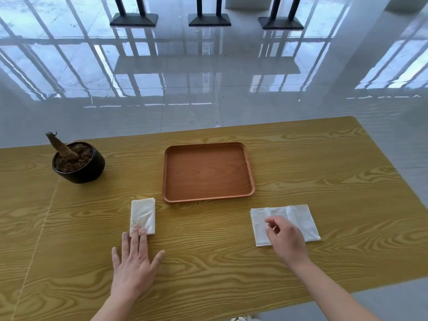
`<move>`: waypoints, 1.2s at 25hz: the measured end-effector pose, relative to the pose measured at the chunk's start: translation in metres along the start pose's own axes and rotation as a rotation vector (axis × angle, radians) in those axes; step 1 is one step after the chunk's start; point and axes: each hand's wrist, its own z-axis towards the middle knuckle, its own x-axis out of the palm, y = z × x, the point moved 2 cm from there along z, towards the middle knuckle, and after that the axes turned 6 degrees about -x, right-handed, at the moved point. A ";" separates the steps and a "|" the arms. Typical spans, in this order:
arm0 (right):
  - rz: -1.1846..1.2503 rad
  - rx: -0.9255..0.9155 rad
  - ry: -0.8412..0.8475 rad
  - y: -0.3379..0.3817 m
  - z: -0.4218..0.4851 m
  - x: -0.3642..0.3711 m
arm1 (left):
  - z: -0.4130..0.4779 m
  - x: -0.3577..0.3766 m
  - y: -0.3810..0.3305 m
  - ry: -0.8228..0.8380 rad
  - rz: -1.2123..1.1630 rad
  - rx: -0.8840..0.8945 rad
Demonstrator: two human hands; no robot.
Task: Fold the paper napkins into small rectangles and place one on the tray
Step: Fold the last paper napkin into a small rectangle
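Observation:
A small folded white napkin (143, 215) lies on the yellow wood table, left of and just below the tray. My left hand (134, 262) lies flat with fingers spread, two fingertips resting on the napkin's near edge. A wider, partly folded white napkin (298, 218) lies at the right. My right hand (284, 237) hovers over its left half with fingers loosely curled, gripping nothing that I can see. The brown wooden tray (250, 179) sits in the middle of the table with nothing in it.
A black pot (91, 169) filled with soil and a cut brown stump stands at the table's back left. The table's far edge (254, 125) borders a glossy tiled floor. Three black stand bases (209, 19) sit on the floor far behind.

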 end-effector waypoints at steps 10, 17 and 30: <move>-0.522 -0.297 0.228 -0.014 -0.013 0.022 | -0.040 -0.010 -0.031 -0.293 -0.123 0.151; -0.383 -0.530 0.382 0.064 -0.047 0.085 | -0.063 -0.004 -0.104 -0.174 -0.133 0.442; -0.230 -0.332 0.315 0.005 -0.017 0.029 | -0.052 0.005 -0.109 -0.258 0.136 0.631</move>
